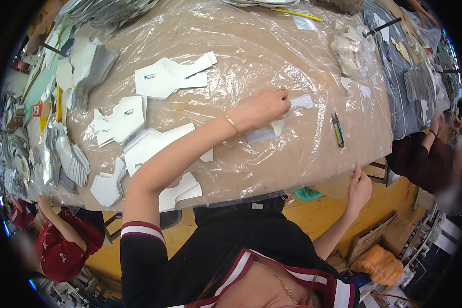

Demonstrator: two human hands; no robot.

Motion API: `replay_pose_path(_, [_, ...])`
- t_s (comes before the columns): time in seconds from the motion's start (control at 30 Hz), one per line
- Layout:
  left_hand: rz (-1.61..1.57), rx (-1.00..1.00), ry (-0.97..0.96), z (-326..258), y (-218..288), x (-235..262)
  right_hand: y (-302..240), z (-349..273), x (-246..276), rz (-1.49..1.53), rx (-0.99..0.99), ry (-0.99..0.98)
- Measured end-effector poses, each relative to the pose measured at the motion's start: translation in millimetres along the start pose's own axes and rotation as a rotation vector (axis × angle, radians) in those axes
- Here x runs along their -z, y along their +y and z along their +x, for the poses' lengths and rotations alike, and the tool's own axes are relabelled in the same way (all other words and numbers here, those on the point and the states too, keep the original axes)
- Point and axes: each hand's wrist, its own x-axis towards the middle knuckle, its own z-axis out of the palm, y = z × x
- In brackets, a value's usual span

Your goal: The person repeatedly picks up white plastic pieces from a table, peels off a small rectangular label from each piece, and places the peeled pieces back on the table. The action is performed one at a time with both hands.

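The left hand point(264, 109) reaches far out over the table point(272, 169), which is covered in brown paper under a clear plastic sheet, and its fingertips are pressed down, close together, on a white cut-out piece of stiff sheet material point(280, 126) lying toward the middle of the near half of the table, not far from its right edge. Whether the fingers pinch the piece or only hold it flat cannot be told. A thin gold bracelet point(232, 124) circles that wrist. The right hand point(359, 189) is at the table's near right corner, fingers drawn together with the fingertips touching the edge of the plastic-covered top; what it grips, if anything, cannot be told. Just right of the white piece lie two slim pens point(337, 130), side by side, near the right edge. More white cut-out pieces point(164, 78) are spread across the left half, and grey stacked pieces point(95, 66) crowd the far left edge. A yellow pencil point(296, 14) lies at the far edge, with a crumpled clear plastic bag point(348, 47) toward the far right corner.
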Motion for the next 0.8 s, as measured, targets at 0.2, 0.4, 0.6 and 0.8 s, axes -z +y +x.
replay_pose_path(0.2, [0.117,-0.012,0.015,-1.9,-1.9,0.7,14.7,-7.2,-19.2,0.337,0.322,0.664])
replay_pose_path(0.4, [0.559,-0.299,0.254,-13.4,4.0,-10.5,-75.6,5.3,-8.0,0.802,0.493,0.316])
replay_pose_path(0.6, [0.714,-0.312,0.254,-28.1,7.2,-13.1,-177.0,2.0,-10.1,0.603,1.017,0.349])
replay_pose_path(0.8, [0.649,-0.280,0.210,-32.8,8.5,-17.4,-166.0,15.0,-41.1,0.576,0.694,0.213])
